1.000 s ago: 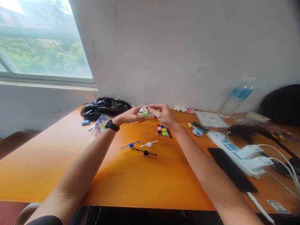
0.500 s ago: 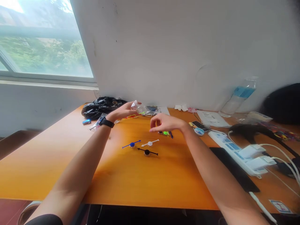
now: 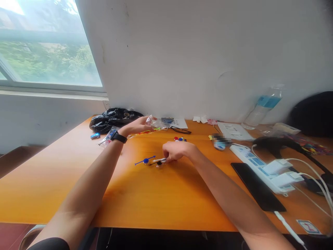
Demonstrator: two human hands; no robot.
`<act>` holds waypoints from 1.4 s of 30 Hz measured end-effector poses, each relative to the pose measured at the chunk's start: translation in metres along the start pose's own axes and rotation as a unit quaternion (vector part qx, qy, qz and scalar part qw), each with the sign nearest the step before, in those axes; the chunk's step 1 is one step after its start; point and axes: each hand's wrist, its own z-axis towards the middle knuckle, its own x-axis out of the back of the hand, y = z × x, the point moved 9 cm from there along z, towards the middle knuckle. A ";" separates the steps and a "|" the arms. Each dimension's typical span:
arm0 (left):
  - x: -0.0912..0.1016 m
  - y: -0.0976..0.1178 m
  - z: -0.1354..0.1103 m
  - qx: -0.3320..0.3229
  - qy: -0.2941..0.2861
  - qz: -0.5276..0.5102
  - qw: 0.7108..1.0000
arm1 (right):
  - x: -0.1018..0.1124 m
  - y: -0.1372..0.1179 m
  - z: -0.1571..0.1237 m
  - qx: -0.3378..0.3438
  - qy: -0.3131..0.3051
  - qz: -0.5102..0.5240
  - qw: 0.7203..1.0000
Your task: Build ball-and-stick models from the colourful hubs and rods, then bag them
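My left hand (image 3: 139, 125) is at the back of the table, its fingers closed around a crinkled clear plastic bag (image 3: 153, 121). Colourful thin pieces lie just below that hand. My right hand (image 3: 177, 151) reaches down to the table's middle with curled fingers. Its fingertips pinch at the end of a black arrow spinner (image 3: 159, 164) on a clear round base. Behind that is a white arrow spinner (image 3: 162, 159), partly hidden by the fingers. To the left, apart from the hand, stands a blue arrow spinner (image 3: 146, 161).
Red and blue round pieces (image 3: 179, 139) sit behind my right hand. A black plastic bag (image 3: 111, 118) lies at the back left. On the right are a power strip (image 3: 249, 161) with chargers, a black tablet-like slab (image 3: 256, 185) and a clear bottle (image 3: 262, 107).
My right hand has come down and toward me onto the spinners. The black arrow has turned, and its base has shifted slightly left and away. My left hand has stayed with the clear bag.
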 end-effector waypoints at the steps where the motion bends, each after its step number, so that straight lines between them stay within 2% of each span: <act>1: -0.001 0.000 0.000 0.000 -0.004 -0.002 1.000 | 0.002 0.002 -0.001 0.002 -0.001 0.013 1.000; 4: -0.004 0.001 0.000 -0.004 -0.017 -0.003 1.000 | 0.013 0.004 -0.013 0.041 -0.007 0.047 0.998; 8: -0.003 0.007 -0.002 -0.007 -0.010 0.007 1.000 | 0.045 0.003 -0.051 0.125 0.018 0.127 0.984; 10: -0.004 0.008 -0.002 0.001 -0.007 0.008 1.000 | 0.068 0.008 -0.074 0.161 0.084 0.176 0.967; 13: -0.009 0.008 -0.002 0.012 -0.011 -0.016 1.000 | 0.093 0.031 -0.097 0.159 0.199 0.241 0.937; 18: -0.018 0.021 0.001 -0.036 -0.015 -0.027 0.999 | 0.109 0.062 -0.105 0.151 0.321 0.364 0.861; 20: -0.019 0.029 0.002 -0.060 -0.010 -0.012 0.998 | 0.112 0.064 -0.102 0.146 0.349 0.377 0.846; 27: -0.015 0.039 0.002 -0.089 0.028 0.041 0.995 | 0.107 0.060 -0.087 0.126 0.316 0.367 0.866; 32: -0.013 0.042 0.003 -0.101 0.043 0.076 0.991 | 0.107 0.067 -0.083 0.103 0.327 0.365 0.865; 38: -0.030 0.056 0.003 -0.128 0.023 0.138 0.982 | 0.114 0.055 -0.088 0.098 0.383 0.341 0.853; 42: -0.041 0.068 0.000 -0.153 0.017 0.157 0.976 | 0.115 0.052 -0.093 0.080 0.398 0.354 0.843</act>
